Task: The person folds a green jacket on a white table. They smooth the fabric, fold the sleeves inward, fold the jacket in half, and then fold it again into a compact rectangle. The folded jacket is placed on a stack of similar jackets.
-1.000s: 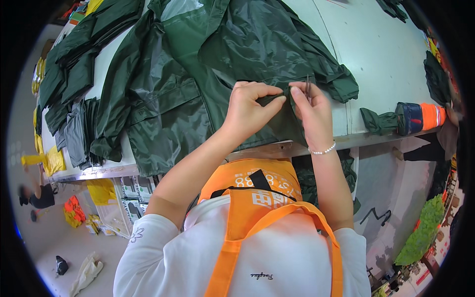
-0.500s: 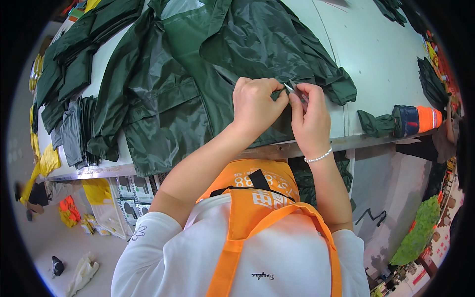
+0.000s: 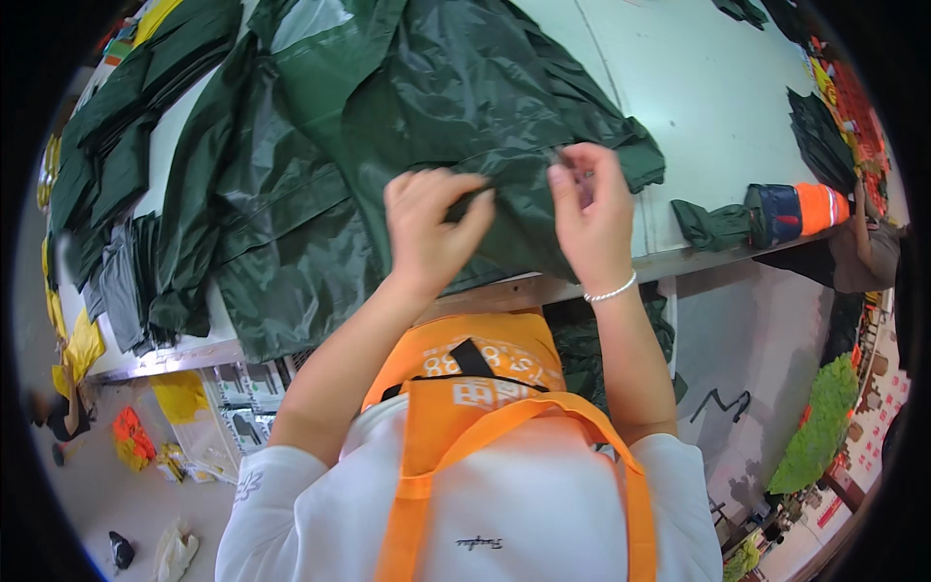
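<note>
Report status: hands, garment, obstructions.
Left hand over dark green jacket, grip blurred. Right hand holding small blurred tool. Jacket spread across white table. Both hands mask part of it.

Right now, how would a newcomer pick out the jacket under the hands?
Start with the white table across the top of the view. At its near side, under the left hand and right hand, lies the dark green jacket. Unlike the folded green garments stacked to its left, it is spread out unfolded, reaching the table's near edge.
</note>
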{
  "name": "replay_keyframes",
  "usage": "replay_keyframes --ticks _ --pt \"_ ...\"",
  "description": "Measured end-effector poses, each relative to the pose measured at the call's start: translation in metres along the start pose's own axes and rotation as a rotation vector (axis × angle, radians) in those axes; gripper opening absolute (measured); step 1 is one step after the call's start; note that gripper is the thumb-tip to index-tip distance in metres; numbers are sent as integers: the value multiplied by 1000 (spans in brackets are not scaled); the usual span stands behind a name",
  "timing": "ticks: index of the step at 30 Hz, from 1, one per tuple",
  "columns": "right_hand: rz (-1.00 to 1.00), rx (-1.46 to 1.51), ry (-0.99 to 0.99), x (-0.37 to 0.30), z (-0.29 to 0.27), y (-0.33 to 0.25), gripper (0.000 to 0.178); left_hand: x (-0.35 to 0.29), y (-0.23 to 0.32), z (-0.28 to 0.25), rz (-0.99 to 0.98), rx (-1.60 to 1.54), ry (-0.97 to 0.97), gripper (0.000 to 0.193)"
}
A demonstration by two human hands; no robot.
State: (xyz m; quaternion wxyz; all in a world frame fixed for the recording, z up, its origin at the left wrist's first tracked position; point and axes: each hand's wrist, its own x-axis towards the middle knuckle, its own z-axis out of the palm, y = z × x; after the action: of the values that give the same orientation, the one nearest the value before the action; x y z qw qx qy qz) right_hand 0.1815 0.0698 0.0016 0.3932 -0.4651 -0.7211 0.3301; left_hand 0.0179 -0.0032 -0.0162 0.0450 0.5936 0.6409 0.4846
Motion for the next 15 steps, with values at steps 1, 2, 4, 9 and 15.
replay_keyframes --ticks 1,2,4,9,15 --pt "50 -5 71 8 -11 13 32 -17 -7 -3 -50 -73 91 13" --pt "106 -12 149 17 -27 35 38 -45 -13 -10 -241 -142 43 18" --pt "232 -253 377 30 -58 104 45 -101 -38 -24 -263 -183 -88 30" --pt "1092 846 171 28 -104 223 47 -148 -49 -64 -474 -31 -408 63" --pt "260 583 187 58 -55 83 40 -45 -4 -34 -608 -414 -308 59"
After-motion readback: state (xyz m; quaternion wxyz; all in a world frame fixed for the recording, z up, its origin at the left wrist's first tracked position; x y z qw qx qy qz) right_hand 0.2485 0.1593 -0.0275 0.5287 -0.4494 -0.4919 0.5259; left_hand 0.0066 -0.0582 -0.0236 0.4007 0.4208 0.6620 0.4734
